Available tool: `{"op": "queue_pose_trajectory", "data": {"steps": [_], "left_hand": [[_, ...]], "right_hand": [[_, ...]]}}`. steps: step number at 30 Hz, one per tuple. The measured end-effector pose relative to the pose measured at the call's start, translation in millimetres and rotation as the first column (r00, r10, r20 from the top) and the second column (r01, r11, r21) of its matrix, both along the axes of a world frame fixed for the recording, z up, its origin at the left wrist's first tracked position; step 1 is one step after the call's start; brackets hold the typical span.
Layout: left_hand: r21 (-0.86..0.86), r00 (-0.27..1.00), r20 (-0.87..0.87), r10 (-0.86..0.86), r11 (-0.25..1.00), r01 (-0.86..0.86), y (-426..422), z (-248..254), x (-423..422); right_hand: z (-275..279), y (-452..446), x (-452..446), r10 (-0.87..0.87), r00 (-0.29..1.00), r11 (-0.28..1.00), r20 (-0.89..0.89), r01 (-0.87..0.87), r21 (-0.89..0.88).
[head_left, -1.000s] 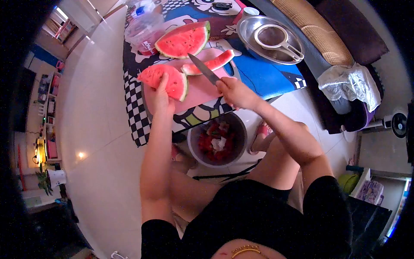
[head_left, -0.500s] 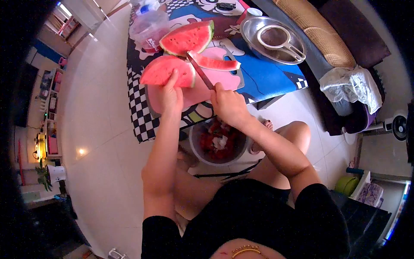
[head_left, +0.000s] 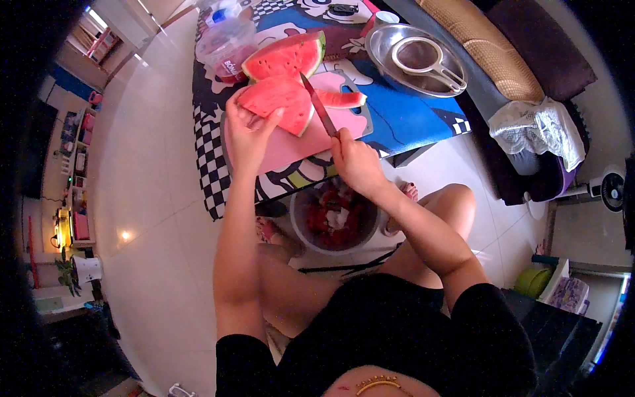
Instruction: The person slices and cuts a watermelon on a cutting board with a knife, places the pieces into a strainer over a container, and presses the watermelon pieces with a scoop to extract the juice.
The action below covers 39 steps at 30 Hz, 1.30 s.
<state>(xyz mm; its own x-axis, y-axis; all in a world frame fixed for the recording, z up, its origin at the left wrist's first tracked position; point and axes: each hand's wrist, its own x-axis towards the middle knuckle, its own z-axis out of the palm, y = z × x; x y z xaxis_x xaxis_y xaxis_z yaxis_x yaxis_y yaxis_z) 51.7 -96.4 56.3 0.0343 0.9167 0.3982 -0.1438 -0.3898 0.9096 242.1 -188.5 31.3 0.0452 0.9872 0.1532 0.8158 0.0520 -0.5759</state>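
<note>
- nearest: black short-sleeved top (head_left: pixel 383 337) and gold necklace (head_left: pixel 380 382) on our wearer, seated, knees apart.
- round grey tub (head_left: pixel 304 236) on the floor between the feet, partly under the table edge. we see red chunks (head_left: pixel 322 228) in it, with a white lump (head_left: pixel 337 219) among them; can't tell what that is.
- right hand (head_left: pixel 359 165): fingers closed tight round the handle end of a long narrow metal knife (head_left: pixel 319 109). blade slants up and to the left, tip near the second wedge.
- left hand (head_left: pixel 251 135): partly open, thumb on the near face, fingers round the left edge of a red watermelon wedge with thin pale-green rind (head_left: pixel 281 102). wedge is over the board, tilted, rind toward the knife. we can't tell whether blade and rind touch.
- pink cutting board with grey border (head_left: pixel 291 152) lies under both, on the table with a cartoon-print cover (head_left: pixel 407 126).
- curved red-and-white watermelon strip (head_left: pixel 340 99) on the board, partly behind blade and wedge.
- bigger watermelon wedge with green skin (head_left: pixel 284 56) just beyond, red face toward us.
- right of that: shiny steel basin (head_left: pixel 380 56), round handled strainer (head_left: pixel 418 55) in it.
- left: clear plastic container with pink lettered band (head_left: pixel 221 43).
</note>
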Motion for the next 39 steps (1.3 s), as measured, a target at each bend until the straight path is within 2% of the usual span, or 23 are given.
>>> {"op": "queue_pose_trajectory", "data": {"steps": [5,9,12,15,18,22,25,28,31,34,37,39], "left_hand": [[0.025,0.973,-0.229,0.013,1.0,-0.007,1,9,-33],[-0.079,0.98,-0.197,-0.003,0.997,-0.013,-8,21,-49],[-0.041,0.937,-0.337,0.096,0.992,-0.117,2,-1,-65],[-0.185,0.895,-0.442,0.062,0.97,-0.159,8,-14,-78],[-0.069,0.798,-0.594,0.104,0.981,-0.179,5,-22,-78],[-0.034,0.808,-0.582,0.097,0.989,-0.143,2,-27,-63],[0.04,0.767,-0.617,0.175,0.981,-0.191,-1,-37,-48],[0.027,0.705,-0.693,0.15,0.983,-0.182,-2,-41,-41],[0.09,0.585,-0.788,0.193,0.976,-0.2,-7,-32,-36],[0.143,0.595,-0.77,0.229,0.972,-0.188,-15,-16,-26],[0.235,0.51,-0.802,0.311,0.949,-0.209,-13,-10,-17],[0.298,0.538,-0.775,0.332,0.942,-0.153,-8,-8,-14]], "right_hand": [[8,-4,-3,0.043,0.999,0.999,0.011,-0.044,0.023],[7,-5,-8,0.069,0.997,0.997,0.022,-0.07,0.038],[6,-8,-6,0.069,0.997,0.997,0.028,-0.07,0.038],[2,-12,-2,0.063,0.997,0.997,0.038,-0.064,0.033],[2,-13,2,0.059,0.996,0.998,0.069,-0.06,0.013],[13,-13,2,0.049,0.983,0.998,0.176,-0.056,0.036],[27,-16,-2,0.044,0.975,0.99,0.22,-0.071,0.118],[31,-13,-8,0.03,0.962,0.98,0.27,-0.082,0.18],[37,-11,-14,0.025,0.952,0.982,0.304,-0.081,0.173],[42,-12,-18,0.044,0.957,0.985,0.288,-0.09,0.146],[37,-13,-21,0.038,0.962,0.987,0.27,-0.079,0.141],[35,-13,-24,0.025,0.962,0.985,0.272,-0.07,0.155]]}}
